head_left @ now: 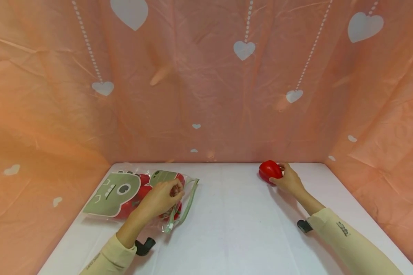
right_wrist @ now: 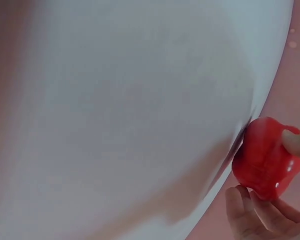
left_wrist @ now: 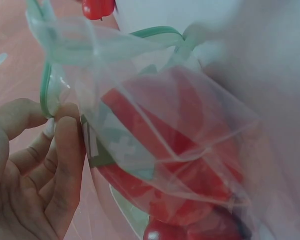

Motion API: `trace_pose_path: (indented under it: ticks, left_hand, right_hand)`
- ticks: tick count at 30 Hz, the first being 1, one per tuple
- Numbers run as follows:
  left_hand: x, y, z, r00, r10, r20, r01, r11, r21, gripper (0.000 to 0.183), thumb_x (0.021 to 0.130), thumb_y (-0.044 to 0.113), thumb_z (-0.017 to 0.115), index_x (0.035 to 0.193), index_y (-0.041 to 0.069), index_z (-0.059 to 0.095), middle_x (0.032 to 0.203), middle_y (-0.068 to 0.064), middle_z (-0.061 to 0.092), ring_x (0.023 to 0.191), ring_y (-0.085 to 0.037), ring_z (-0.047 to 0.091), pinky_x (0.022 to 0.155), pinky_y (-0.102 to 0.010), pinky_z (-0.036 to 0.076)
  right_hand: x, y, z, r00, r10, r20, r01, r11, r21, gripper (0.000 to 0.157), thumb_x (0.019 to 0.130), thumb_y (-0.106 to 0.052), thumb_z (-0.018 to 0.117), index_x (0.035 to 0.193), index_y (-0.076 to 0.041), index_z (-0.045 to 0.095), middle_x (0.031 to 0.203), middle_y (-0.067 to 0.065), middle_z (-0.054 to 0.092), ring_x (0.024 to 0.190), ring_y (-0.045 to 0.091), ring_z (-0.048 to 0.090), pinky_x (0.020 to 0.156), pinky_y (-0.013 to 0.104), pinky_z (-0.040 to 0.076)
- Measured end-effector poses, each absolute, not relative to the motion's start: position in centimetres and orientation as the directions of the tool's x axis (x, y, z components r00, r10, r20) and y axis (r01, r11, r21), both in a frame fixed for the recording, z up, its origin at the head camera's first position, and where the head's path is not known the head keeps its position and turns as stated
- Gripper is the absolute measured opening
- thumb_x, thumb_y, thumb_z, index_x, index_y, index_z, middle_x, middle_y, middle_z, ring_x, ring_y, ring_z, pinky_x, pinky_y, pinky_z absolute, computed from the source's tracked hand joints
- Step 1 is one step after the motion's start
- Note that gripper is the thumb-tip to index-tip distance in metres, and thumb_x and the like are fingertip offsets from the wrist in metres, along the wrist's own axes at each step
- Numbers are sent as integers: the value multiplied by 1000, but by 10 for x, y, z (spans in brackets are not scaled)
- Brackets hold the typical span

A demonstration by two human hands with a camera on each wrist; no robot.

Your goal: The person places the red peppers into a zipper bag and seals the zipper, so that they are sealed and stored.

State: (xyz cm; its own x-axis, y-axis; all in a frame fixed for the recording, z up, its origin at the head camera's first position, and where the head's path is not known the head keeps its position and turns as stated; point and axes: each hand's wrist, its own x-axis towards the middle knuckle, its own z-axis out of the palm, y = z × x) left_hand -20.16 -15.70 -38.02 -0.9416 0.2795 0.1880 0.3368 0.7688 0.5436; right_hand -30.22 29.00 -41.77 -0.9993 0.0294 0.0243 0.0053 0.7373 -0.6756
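A clear zip bag with a green cartoon dinosaur print lies on the left of the table, several red peppers inside it. My left hand is over its mouth end; thumb and forefinger pinch the green zip edge in the left wrist view, lifting the film there. At the far right of the table, my right hand holds a glossy red bell pepper between thumb and fingers. The right wrist view shows the thumb on one side of this pepper and the fingertips at the opposite side.
The white table runs back to a pink-orange curtain with white hearts, which also stands along both sides. A dark camera mount shows at each wrist, one at the left and one at the right.
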Motion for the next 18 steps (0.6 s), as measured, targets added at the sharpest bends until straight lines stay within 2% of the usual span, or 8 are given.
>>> trace_pose_path:
  ticks: [10, 18]
  left_hand:
    - [-202, -157, -380, -945, 274, 179, 327, 767, 552, 11, 98, 16, 78, 100, 13, 67, 75, 6, 60, 69, -12, 55, 63, -25, 50]
    - [-202, -157, -382, -944, 278, 177, 329, 762, 558, 11, 99, 16, 78, 101, 13, 68, 75, 6, 60, 68, -12, 55, 63, -25, 50]
  right_hand:
    - [-296, 267, -417, -995, -57, 77, -95, 681, -726, 79, 95, -15, 80, 157, 5, 35, 150, 33, 49, 125, 50, 58, 103, 57, 56]
    - [-290, 248, -417, -984, -129, 119, -174, 626, -760, 73, 94, -10, 82, 154, 2, 43, 149, 32, 53, 121, 47, 61, 99, 53, 58]
